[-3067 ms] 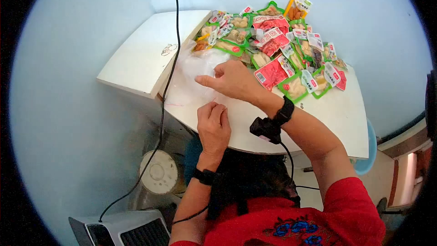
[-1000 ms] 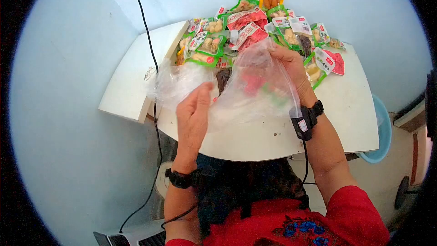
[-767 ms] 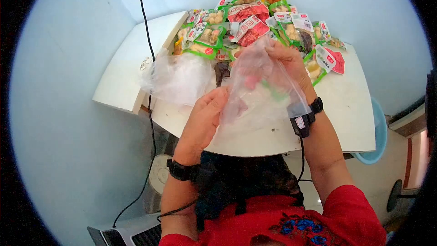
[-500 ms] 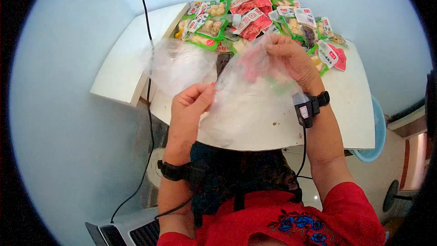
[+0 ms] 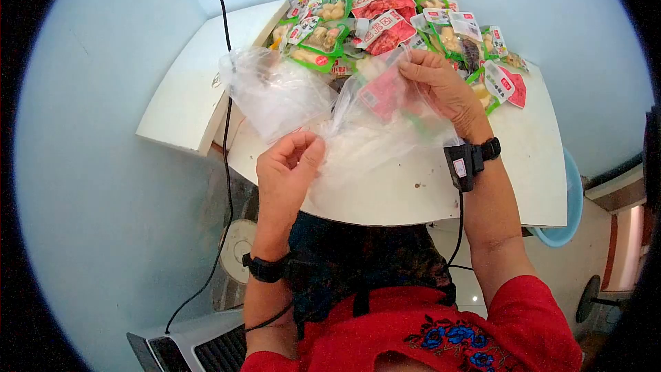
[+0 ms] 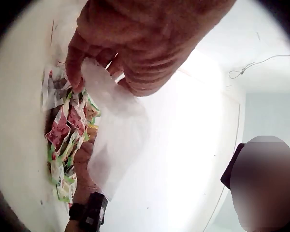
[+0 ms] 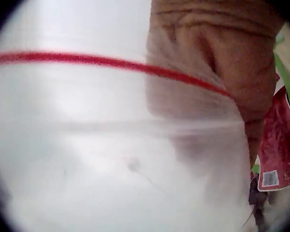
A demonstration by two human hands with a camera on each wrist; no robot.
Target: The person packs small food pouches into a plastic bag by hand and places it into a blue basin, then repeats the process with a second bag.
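Observation:
A clear plastic bag (image 5: pixel 375 141) is stretched between both hands over the front of the white table. My left hand (image 5: pixel 284 172) pinches its left edge between thumb and fingers; in the left wrist view the bag (image 6: pixel 118 130) hangs down from those fingers. At the upper right corner my right hand (image 5: pixel 444 86) pinches the bag with thumb and forefinger. A red line (image 7: pixel 87 59) runs across the film in the right wrist view, where the bag partly covers the right hand (image 7: pixel 208 53). Beside the left hand lies a heap of more clear bags (image 5: pixel 275 96).
Vacuum-packed food packets, red packets (image 5: pixel 385 31) and green-edged packets (image 5: pixel 323 38) among them, are piled along the back of the white table (image 5: pixel 509 179). A white board (image 5: pixel 206 72) stands at the left, with a black cable (image 5: pixel 226 131) hanging past it. A blue basin (image 5: pixel 568 207) is at right.
Since the earliest frame a bag has come off the heap and been spread between both hands. Over the last second, the left hand has shifted slightly while the right keeps its pinch.

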